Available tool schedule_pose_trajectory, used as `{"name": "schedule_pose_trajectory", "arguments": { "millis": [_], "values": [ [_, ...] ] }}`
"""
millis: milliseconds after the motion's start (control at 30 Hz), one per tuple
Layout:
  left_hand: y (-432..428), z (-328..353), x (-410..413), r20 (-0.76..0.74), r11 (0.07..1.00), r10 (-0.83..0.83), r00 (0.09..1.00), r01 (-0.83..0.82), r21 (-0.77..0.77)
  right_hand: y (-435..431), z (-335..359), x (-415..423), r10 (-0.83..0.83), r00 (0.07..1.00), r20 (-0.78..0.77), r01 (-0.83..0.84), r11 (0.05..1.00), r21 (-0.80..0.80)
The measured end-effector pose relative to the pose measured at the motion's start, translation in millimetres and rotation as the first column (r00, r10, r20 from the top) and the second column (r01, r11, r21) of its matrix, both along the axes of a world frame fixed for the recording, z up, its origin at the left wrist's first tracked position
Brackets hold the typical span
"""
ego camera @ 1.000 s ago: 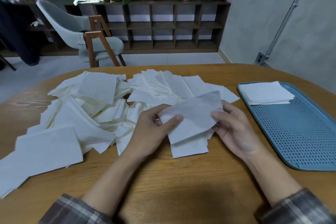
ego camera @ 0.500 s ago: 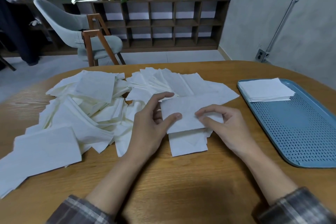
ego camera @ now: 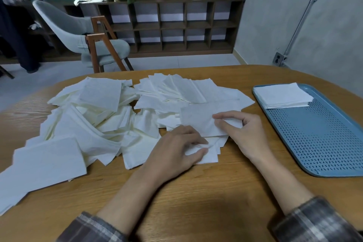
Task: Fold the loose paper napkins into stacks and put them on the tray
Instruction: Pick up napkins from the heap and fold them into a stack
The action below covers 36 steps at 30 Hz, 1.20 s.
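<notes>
Wooden tabletop (ego camera: pixel 196 192) fills the frame, with the loose napkins (ego camera: pixel 94 120) heaped across its left and centre. Just right of the heap, the left hand (ego camera: pixel 174 151) lies low, thumb and forefinger pinching the lower napkin (ego camera: pixel 209 156) against the wood. Above it sits the folded napkin (ego camera: pixel 196 120), its right part nipped between the curled fingertips of the right hand (ego camera: pixel 247 133). For a clean fold, I'd square the edges before pressing the crease. At the right edge, the tray (ego camera: pixel 324 143) carries one finished stack (ego camera: pixel 282 95) in its far corner.
</notes>
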<state>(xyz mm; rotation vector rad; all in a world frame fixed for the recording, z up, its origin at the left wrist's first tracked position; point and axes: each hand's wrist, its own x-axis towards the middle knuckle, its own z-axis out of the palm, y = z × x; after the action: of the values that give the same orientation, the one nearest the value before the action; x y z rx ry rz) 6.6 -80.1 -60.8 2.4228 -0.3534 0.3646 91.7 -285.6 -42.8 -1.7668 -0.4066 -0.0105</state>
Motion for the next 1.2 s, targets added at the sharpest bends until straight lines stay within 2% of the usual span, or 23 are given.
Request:
{"name": "schedule_pose_trajectory", "arguments": {
  "millis": [200,400,600,767,833,900,933,1000,1067,1133,1200],
  "values": [
    [0,9,-4,0.04,0.991,0.076,0.996,-0.071,-0.109,0,1,-1,0.059,0.998,0.009,-0.059,0.998,0.01],
    [0,16,-8,0.045,0.944,0.117,0.992,-0.097,-0.314,1,3,-1,0.08,0.997,0.016,-0.08,0.997,-0.009],
    [3,26,-7,-0.002,0.772,0.167,0.986,-0.132,-0.622,1,5,0,0.104,0.995,-0.006,-0.104,0.994,0.019],
    [7,33,-8,-0.022,0.678,0.186,0.982,-0.145,-0.721,1,4,2,0.127,0.99,-0.055,-0.122,0.989,0.086],
    [9,34,-7,-0.058,0.615,0.19,0.98,-0.165,-0.771,4,4,0,0.202,0.966,-0.162,-0.157,0.955,0.253],
    [9,34,-6,-0.113,0.552,0.189,0.975,-0.2,-0.809,6,6,-2,0.33,0.905,-0.267,-0.175,0.864,0.473],
    [8,34,-6,-0.143,0.524,0.192,0.971,-0.225,-0.822,6,6,-3,0.388,0.88,-0.275,-0.196,0.822,0.534],
    [5,34,-5,-0.198,0.486,0.214,0.957,-0.28,-0.828,6,4,-4,0.432,0.863,-0.262,-0.268,0.831,0.488],
    [4,36,-6,-0.227,0.485,0.23,0.946,-0.313,-0.817,6,1,-5,0.346,0.907,-0.241,-0.257,0.907,0.333],
    [4,37,-6,-0.226,0.521,0.216,0.95,-0.308,-0.796,6,2,-7,0.244,0.949,-0.198,-0.199,0.955,0.222],
    [6,36,-8,-0.201,0.609,0.175,0.964,-0.266,-0.747,6,2,-7,0.199,0.962,-0.19,-0.161,0.968,0.194]
  ]
}}
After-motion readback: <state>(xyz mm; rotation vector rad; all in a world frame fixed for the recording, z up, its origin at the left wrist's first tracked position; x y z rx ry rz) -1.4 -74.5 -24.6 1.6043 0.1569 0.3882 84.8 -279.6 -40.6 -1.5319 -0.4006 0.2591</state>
